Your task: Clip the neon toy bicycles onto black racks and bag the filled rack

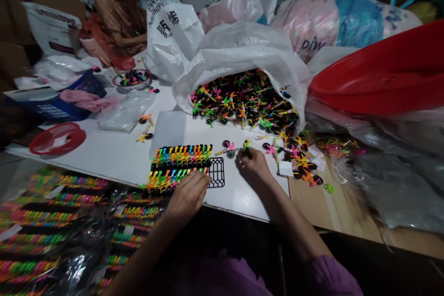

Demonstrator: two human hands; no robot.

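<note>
White worktable (114, 159), colourful plastic pieces (243, 101), bulging sacks (239, 41), red basin (378, 71)

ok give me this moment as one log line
left hand: resting on rows of black-wheeled toys | right hand: pinching one small colourful piece | nearby: black grid rack, white sack of toys

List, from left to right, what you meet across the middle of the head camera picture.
red plastic ring → rows of colourful toys → black grid → right hand → white paper tag → red tub
</note>
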